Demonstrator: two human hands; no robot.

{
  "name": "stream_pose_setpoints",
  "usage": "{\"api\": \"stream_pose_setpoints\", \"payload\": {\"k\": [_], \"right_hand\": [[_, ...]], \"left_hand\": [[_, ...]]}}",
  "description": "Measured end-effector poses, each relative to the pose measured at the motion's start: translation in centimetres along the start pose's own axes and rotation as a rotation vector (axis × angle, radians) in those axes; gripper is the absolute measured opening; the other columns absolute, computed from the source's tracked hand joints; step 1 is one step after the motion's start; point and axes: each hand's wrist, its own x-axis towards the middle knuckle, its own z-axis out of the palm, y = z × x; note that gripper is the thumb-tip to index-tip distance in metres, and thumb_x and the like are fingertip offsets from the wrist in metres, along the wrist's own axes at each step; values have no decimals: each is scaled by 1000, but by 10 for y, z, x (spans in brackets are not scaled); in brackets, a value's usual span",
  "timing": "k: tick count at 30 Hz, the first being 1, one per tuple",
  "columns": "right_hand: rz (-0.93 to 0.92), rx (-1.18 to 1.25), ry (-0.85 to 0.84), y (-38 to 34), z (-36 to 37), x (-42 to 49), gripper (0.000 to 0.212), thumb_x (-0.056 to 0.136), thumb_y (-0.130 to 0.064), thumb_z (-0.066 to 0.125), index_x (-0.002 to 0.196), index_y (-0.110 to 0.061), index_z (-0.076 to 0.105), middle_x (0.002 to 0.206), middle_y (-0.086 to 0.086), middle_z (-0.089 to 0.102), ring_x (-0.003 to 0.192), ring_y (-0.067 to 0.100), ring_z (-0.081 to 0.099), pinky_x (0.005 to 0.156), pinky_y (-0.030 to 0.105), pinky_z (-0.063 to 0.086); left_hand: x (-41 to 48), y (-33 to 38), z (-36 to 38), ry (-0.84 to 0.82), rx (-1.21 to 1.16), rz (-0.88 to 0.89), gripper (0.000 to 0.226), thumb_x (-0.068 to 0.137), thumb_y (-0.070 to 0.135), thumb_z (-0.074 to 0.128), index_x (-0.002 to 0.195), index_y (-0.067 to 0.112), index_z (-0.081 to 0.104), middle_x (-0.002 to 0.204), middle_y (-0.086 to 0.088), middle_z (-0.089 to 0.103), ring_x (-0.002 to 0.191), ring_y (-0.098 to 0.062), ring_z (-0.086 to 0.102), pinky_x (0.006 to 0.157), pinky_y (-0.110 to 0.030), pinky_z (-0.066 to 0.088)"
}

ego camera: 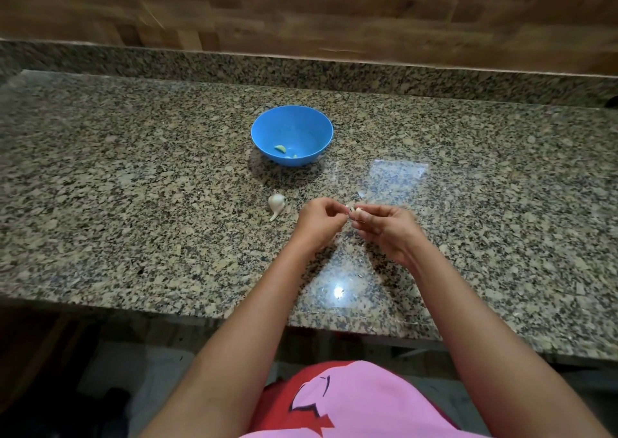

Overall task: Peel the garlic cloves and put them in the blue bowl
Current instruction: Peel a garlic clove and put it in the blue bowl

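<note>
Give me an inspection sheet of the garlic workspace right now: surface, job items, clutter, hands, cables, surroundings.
Surface: speckled granite counter, glossy, with a light glare near its front edge.
Job's things: blue bowl stands upright toward the back, with peeled cloves inside; a partly stripped garlic bulb lies on the counter, to the left of the hands; one garlic clove is held between both hands.
Clutter: small bits of garlic skin lie on the counter under the hands.
Hands: left hand and right hand both pinch the clove with curled fingers, above the counter.
Cables: nothing seen.
Surroundings: wood-pattern wall behind the granite upstand.
</note>
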Motion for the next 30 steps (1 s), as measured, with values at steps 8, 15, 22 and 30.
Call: {"api": "stream_pose_setpoints", "payload": {"k": [8, 15, 22, 30], "right_hand": [[-15, 43, -49, 0, 2, -2, 19, 80, 6, 59, 99, 6, 65, 81, 13, 69, 71, 17, 66, 70, 23, 56], [-86, -5, -4, 1, 7, -4, 15, 79, 7, 60, 94, 7, 65, 76, 11, 68, 66, 16, 64, 64, 22, 56], [-110, 51, -15, 2, 11, -6, 13, 86, 8, 53, 94, 5, 63, 77, 13, 64, 65, 18, 60, 62, 22, 56], [5, 105, -26, 2, 4, -4, 13, 90, 4, 50, 94, 0, 61, 86, 15, 62, 71, 22, 61, 63, 27, 58]], "left_hand": [[-1, 1, -1, -76, -202, -18, 15, 84, 11, 68, 96, 2, 67, 81, -3, 67, 68, -11, 62, 64, -17, 54], [-1, 1, 0, -77, -345, -66, 14, 84, 4, 65, 95, -5, 64, 78, -6, 65, 65, -10, 61, 58, -15, 52], [2, -3, -4, -21, -358, -89, 13, 82, 6, 69, 90, -3, 65, 79, -8, 66, 66, -15, 63, 64, -24, 57], [2, -8, -4, -35, -110, 3, 15, 81, 5, 69, 83, 16, 59, 88, -2, 65, 84, -17, 62, 82, -33, 55]]}}
